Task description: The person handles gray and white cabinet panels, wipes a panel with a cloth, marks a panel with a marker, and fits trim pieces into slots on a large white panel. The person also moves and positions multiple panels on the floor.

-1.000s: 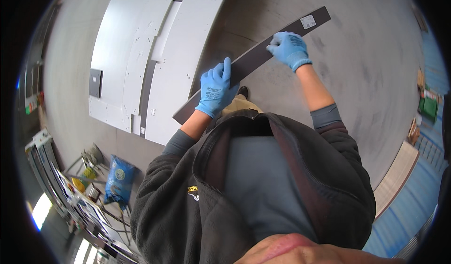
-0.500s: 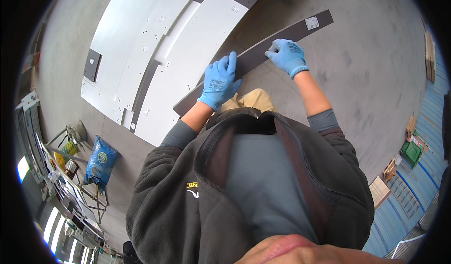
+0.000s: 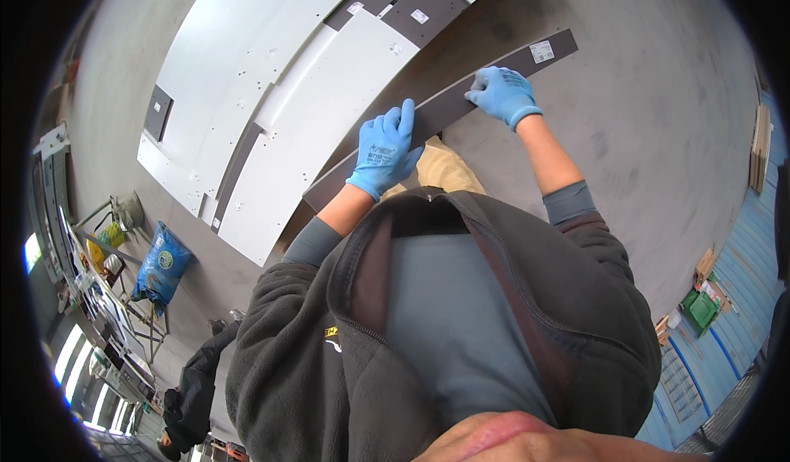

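A long, narrow dark grey board (image 3: 444,111) slants up to the right in front of my body. Near its far right end it carries a white label (image 3: 541,51). My left hand (image 3: 383,153), in a light blue glove, grips the board toward its near left part, fingers over the far edge and thumb on the near side. Gloved the same way, my right hand (image 3: 504,96) is closed on the board farther right, its fingers curled at the edge. Beyond the board lie large white panels (image 3: 329,104) with small drilled holes.
Dark panels (image 3: 424,13) with labels lie among the white ones. At left, a blue bag (image 3: 163,264) hangs by a metal-framed rack. A person in dark clothes (image 3: 197,388) is at lower left. A green bin (image 3: 701,310) stands at right, near stacked boards (image 3: 759,145).
The view has shifted, and the white panels sit closer to the board's left side. Both hands keep their hold on the board. A person has come into view at lower left.
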The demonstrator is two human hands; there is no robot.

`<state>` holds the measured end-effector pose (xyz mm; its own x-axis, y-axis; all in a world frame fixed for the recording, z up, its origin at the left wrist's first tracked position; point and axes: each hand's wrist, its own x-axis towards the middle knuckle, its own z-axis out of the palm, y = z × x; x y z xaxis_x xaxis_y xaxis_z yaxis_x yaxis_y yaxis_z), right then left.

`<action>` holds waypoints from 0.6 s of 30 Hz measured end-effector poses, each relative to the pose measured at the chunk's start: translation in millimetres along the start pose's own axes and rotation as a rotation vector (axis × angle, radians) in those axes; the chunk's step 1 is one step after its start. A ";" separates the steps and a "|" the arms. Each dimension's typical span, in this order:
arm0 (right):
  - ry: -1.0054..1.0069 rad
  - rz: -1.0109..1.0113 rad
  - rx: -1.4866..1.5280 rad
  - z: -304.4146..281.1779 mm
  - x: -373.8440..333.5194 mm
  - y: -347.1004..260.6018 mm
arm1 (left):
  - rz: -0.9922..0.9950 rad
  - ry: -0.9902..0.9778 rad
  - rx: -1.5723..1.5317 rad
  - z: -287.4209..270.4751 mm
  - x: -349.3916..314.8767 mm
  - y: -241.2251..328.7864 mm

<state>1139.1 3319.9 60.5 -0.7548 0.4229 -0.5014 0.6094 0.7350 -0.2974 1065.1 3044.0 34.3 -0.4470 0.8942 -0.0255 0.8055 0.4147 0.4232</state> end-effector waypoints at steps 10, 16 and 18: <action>-0.125 -0.104 -0.082 -53.1 36.1 67.5 | -0.070 -0.009 -0.039 22.1 59.8 57.6; -0.207 -0.254 -0.152 -64.8 46.5 77.2 | -0.102 -0.021 -0.046 23.2 80.8 70.1; -0.144 -0.167 -0.108 -67.6 48.7 80.6 | -0.090 0.006 -0.023 22.8 83.9 70.1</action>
<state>1135.0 3435.6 67.1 -0.7957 0.2170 -0.5655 0.4442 0.8438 -0.3012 1093.0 3152.0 41.1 -0.5194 0.8525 -0.0595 0.7527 0.4893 0.4404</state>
